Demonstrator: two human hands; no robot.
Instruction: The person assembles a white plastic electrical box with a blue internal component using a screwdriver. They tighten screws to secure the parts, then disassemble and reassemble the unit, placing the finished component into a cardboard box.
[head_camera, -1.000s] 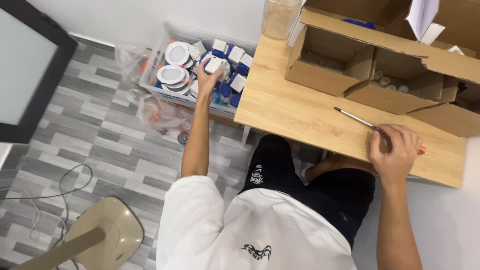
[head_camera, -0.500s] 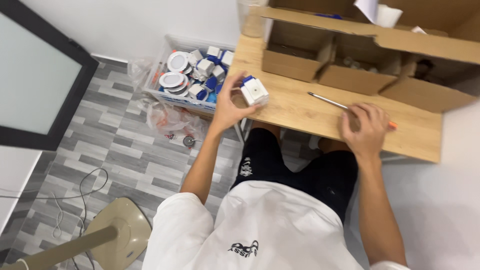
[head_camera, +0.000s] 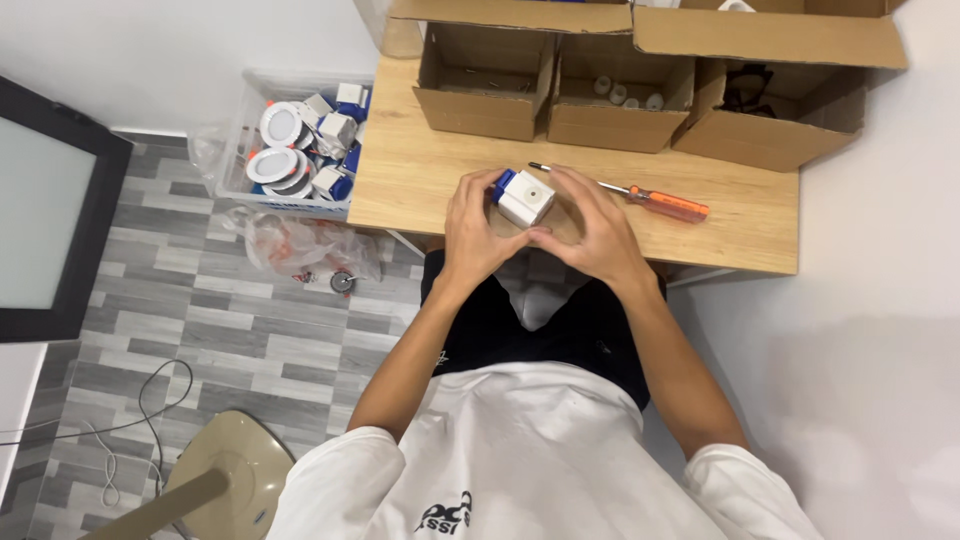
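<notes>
Cardboard boxes (head_camera: 610, 95) hold small white parts (head_camera: 625, 93); both hands grip a white-blue box (head_camera: 524, 198).

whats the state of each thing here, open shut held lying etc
small white and blue box: held over the desk edge between both hands
left hand: closed on the box's left side
right hand: closed on its right side
screwdriver: lying flat on the wooden desk, untouched
cardboard boxes: open, flaps up
plastic basket: on the floor, full

Both hands (head_camera: 535, 235) cup white-blue box (head_camera: 524, 198) over wooden table (head_camera: 430, 175), screwdriver (head_camera: 640, 196) beside
</notes>
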